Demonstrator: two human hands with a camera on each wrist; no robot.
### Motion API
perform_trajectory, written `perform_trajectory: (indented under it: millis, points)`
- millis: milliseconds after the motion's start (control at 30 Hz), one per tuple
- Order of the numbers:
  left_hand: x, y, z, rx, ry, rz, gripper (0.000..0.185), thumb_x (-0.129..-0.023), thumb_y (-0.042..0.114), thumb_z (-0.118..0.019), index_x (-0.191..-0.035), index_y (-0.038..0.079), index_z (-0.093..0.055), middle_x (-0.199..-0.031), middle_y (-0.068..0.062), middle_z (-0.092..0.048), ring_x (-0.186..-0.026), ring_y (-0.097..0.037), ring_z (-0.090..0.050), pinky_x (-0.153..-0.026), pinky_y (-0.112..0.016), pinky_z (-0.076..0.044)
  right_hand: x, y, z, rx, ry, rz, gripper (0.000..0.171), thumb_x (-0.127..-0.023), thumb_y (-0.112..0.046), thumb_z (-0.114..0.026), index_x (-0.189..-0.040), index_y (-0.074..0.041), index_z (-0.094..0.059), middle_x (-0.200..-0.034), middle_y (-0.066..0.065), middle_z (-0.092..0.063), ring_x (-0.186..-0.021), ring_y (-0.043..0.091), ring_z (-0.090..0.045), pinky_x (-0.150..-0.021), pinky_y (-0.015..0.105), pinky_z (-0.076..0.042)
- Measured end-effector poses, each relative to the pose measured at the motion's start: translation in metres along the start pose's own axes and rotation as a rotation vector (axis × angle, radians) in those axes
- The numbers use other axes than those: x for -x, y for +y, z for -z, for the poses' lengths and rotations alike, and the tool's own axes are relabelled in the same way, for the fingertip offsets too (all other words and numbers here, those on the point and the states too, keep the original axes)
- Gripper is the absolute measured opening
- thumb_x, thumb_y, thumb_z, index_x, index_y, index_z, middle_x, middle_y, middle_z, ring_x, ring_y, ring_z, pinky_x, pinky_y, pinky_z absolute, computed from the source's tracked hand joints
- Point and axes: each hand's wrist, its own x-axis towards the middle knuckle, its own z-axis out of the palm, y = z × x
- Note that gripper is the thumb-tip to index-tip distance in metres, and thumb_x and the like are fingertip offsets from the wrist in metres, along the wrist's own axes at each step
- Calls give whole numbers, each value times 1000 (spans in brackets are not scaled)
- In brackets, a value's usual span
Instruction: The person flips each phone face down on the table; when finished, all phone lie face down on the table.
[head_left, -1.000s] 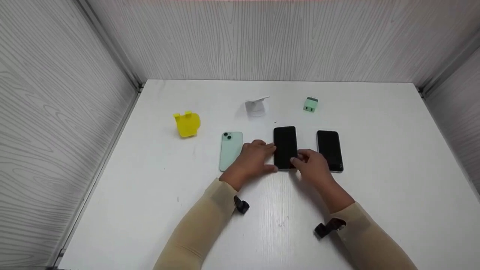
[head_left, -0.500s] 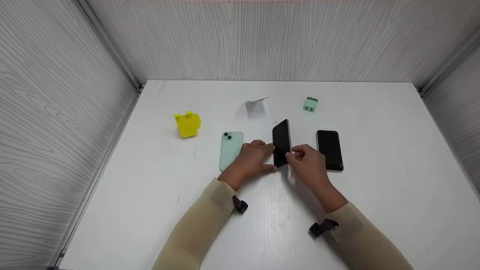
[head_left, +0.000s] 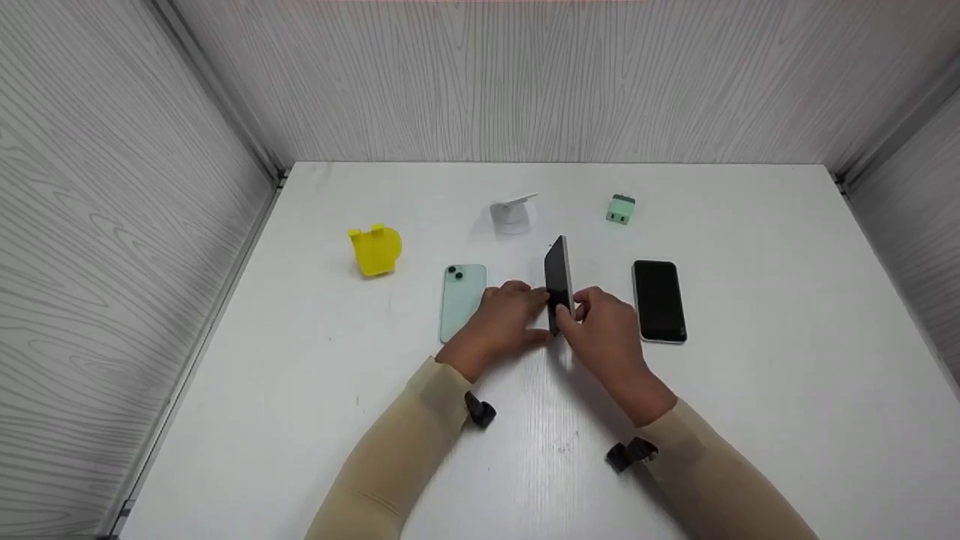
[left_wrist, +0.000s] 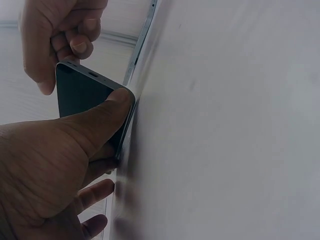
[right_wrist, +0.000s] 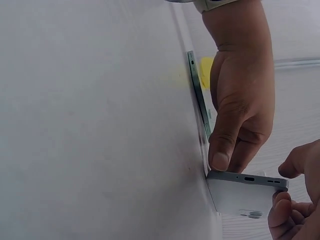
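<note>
Head view: middle phone point(head_left: 558, 274) stood on its long edge on the table point(head_left: 750, 420), left hand point(head_left: 504, 319) and right hand point(head_left: 604, 330) pinching its near end. Left wrist view: thumb point(left_wrist: 107, 112) pressed on the screen. Right wrist view: fingers point(right_wrist: 281, 202) curled on the back.

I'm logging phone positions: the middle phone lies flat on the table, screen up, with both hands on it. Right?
Not flat. The middle phone is tipped up on its long edge, as the head view shows. Both the left hand and the right hand do grip it on the table.
</note>
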Motion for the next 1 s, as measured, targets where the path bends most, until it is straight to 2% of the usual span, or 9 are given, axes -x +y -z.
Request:
perform_trajectory:
  millis: [267, 367, 500, 700, 833, 1000]
  points:
    - [-1, -1, 1, 18, 12, -16, 72, -100, 50, -77, -158, 12, -60, -155, -3, -66, -148, -27, -54, -118, -52, -42, -2, -4, -2, 70, 27, 35, 26, -98, -20, -73, -107, 4, -75, -80, 11, -75, -73, 29, -70, -65, 44, -56]
    - [-3, -5, 2, 49, 26, 12, 70, -100, 48, -78, -156, 12, -61, -153, -5, -67, -148, -27, -54, -119, -52, -41, -4, -2, -3, 85, 19, 33, 26, -99, -19, -72, -107, 5, -75, -80, 12, -76, -73, 29, -71, -65, 44, -57]
    - [-6, -11, 6, 104, 70, 83, 68, -101, 43, -78, -157, 8, -60, -153, -10, -67, -148, -30, -55, -122, -53, -41, -5, -1, -3, 95, 11, 31, 26, -99, -18, -71, -107, 6, -74, -79, 12, -76, -72, 27, -72, -63, 42, -57]
    - [-12, -14, 12, 245, 158, 207, 63, -104, 40, -75, -156, 7, -60, -153, -15, -66, -147, -34, -57, -125, -51, -42, -5, -1, -2, 94, 14, 17, 26, -99, -18, -72, -108, 7, -75, -79, 13, -76, -69, 27, -70, -61, 40, -55]
    - [-21, -10, 13, 304, 225, 319, 56, -106, 41, -72, -151, 9, -66, -147, -14, -70, -143, -33, -62, -122, -46, -48, -5, -2, -3, 93, 8, 6, 27, -98, -18, -72, -109, 7, -75, -81, 14, -75, -69, 26, -70, -59, 39, -54]
    - [-35, 3, 24, 322, 296, 395, 55, -106, 48, -70, -146, 10, -71, -144, -10, -73, -138, -30, -67, -115, -44, -53, -4, -3, -4, 111, 16, 20, 28, -99, -17, -73, -110, 7, -74, -84, 16, -75, -71, 27, -71, -61, 42, -56]
